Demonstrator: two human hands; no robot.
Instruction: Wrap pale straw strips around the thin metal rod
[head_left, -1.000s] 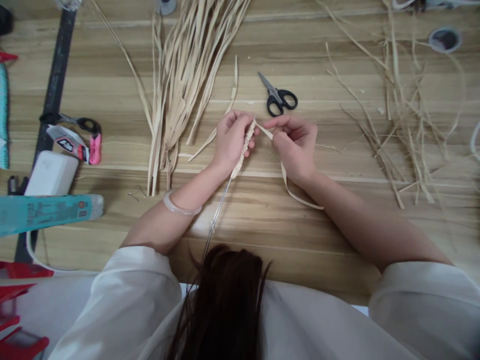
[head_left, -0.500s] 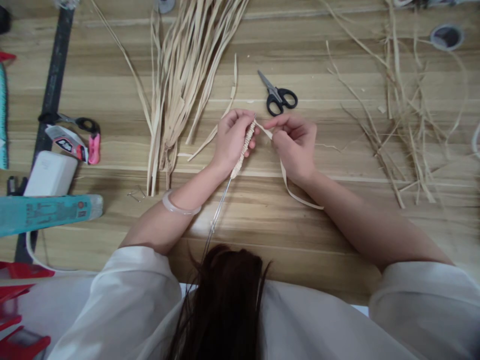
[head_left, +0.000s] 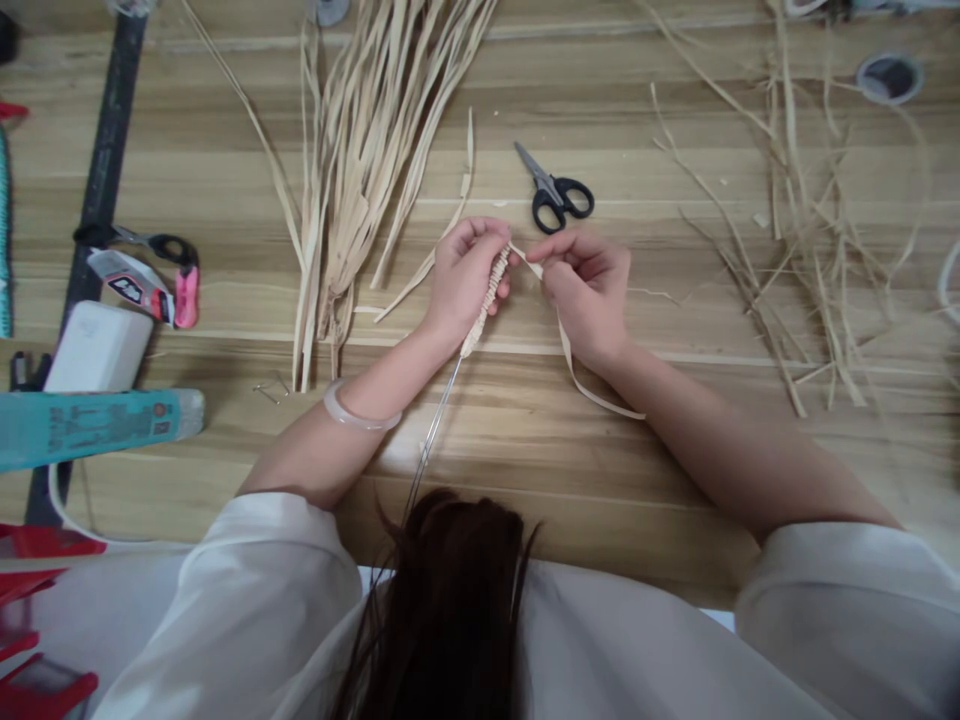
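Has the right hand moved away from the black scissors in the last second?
No. The right hand sits just below the black scissors, as it did a second ago, its grip pinching the straw strip beside the wrapped wire.

Left hand (head_left: 461, 280) pinches the wrapped wire (head_left: 487, 298); right hand (head_left: 589, 290) holds the straw strip (head_left: 568, 352) taut.

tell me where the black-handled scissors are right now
In the head view the black-handled scissors lie closed on the wooden table, just beyond the right hand, right of the straw strip bundle.
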